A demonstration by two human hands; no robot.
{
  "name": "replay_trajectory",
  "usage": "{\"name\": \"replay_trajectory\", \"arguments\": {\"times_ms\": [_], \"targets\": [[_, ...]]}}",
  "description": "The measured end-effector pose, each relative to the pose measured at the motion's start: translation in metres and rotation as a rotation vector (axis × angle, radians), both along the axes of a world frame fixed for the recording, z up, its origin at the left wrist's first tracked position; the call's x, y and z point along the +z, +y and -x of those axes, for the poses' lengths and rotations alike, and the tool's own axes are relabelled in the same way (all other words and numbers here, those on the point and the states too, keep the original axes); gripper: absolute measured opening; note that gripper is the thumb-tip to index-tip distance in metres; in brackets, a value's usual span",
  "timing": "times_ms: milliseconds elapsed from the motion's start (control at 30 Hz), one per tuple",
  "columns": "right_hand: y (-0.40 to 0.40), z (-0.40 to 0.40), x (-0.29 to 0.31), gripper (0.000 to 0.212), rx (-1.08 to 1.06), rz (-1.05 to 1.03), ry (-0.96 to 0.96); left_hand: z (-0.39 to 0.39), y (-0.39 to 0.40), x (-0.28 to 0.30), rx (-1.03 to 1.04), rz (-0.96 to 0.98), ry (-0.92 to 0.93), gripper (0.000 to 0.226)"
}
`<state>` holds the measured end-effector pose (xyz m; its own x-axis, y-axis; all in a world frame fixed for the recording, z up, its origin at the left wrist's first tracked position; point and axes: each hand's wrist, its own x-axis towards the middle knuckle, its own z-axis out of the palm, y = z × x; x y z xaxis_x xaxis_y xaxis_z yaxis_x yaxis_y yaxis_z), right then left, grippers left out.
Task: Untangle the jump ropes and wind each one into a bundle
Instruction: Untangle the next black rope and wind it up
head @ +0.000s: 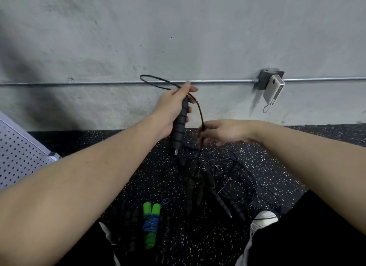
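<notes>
My left hand (174,107) grips a black ribbed jump-rope handle (179,127) upright in front of the wall, and the thin black cord (158,83) loops out above my fingers. The cord runs down to my right hand (221,133), whose blurred fingers touch or pinch it; which one is unclear. Below on the floor lies a tangle of black ropes (221,178) with several black handles. A green-handled rope (151,224) wound into a bundle with blue cord lies near my left knee, beside dark bundled ropes (128,226).
The floor is black speckled rubber (277,162). A concrete wall with a metal conduit (99,83) and a junction box (270,79) holding a white device stands close ahead. A perforated metal panel (17,156) leans at the left. My white shoe (263,220) touches the tangle.
</notes>
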<state>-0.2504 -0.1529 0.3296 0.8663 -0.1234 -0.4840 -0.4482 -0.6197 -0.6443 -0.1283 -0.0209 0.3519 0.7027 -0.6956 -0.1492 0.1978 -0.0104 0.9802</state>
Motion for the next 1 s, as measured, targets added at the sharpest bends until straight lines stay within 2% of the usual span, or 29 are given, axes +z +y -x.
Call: {"name": "replay_trajectory", "arguments": {"times_ms": [67, 200, 333, 433, 567, 700, 800, 867, 933, 1000], "targets": [[-0.008, -0.001, 0.004, 0.026, -0.106, 0.091, -0.124, 0.001, -0.001, 0.003, 0.014, 0.022, 0.004, 0.026], [-0.024, 0.002, 0.010, 0.022, -0.361, 0.008, -0.319, 0.005, -0.006, -0.003, -0.015, -0.076, -0.048, 0.022], [-0.029, 0.000, 0.027, 0.022, -0.577, -0.142, -0.564, 0.016, -0.012, -0.025, -0.181, -0.253, -0.111, 0.014], [-0.029, 0.001, 0.032, 0.020, -0.626, -0.223, -0.592, 0.029, -0.022, -0.037, -0.319, -0.324, -0.199, 0.017], [-0.032, 0.003, 0.033, 0.020, -0.714, -0.342, -0.626, 0.045, -0.032, -0.045, -0.473, -0.420, -0.211, 0.015], [-0.042, 0.010, 0.034, 0.021, -0.839, -0.441, -0.687, 0.053, -0.036, -0.054, -0.530, -0.429, -0.311, 0.016], [-0.049, 0.016, 0.033, 0.026, -0.910, -0.501, -0.652, 0.054, -0.040, -0.055, -0.501, -0.427, -0.302, 0.019], [-0.052, 0.021, 0.030, 0.032, -0.900, -0.511, -0.544, 0.054, -0.042, -0.055, -0.472, -0.421, -0.290, 0.018], [-0.054, 0.027, 0.024, 0.034, -0.774, -0.399, -0.378, 0.053, -0.044, -0.054, -0.430, -0.398, -0.263, 0.018], [-0.053, 0.036, 0.016, 0.035, -0.521, -0.159, -0.176, 0.053, -0.045, -0.052, -0.391, -0.354, -0.205, 0.019]]}}
